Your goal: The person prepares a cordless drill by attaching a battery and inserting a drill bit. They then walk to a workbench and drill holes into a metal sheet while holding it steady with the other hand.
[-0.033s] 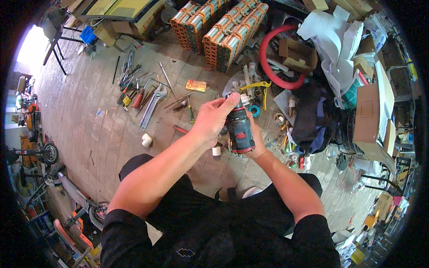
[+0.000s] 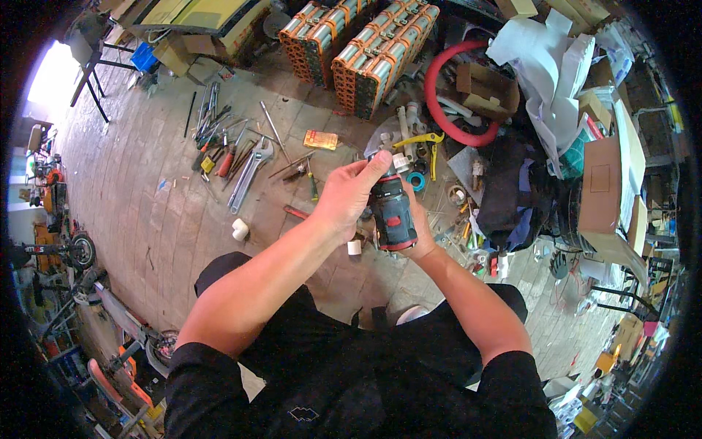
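My left hand (image 2: 347,196) is closed on the upper end of a black-and-red power tool (image 2: 393,218), thumb lying over its top. My right hand (image 2: 418,230) grips the tool from the right, its fingers mostly hidden behind it. Around them on the floor lie a white elbow fitting (image 2: 239,230), a short white pipe piece (image 2: 354,247), a red-handled tool (image 2: 294,211), a blue ring (image 2: 415,182) and a yellow cutter (image 2: 420,138). An adjustable wrench (image 2: 247,179) lies farther left among several screwdrivers and wrenches.
Two orange-framed blocks of silver cylinders (image 2: 365,77) stand ahead. To the right are a red ring (image 2: 437,106), cardboard boxes (image 2: 601,197), white packing sheets and a dark bag (image 2: 512,197). A scooter wheel (image 2: 82,251) and a black chair (image 2: 86,62) stand at the left.
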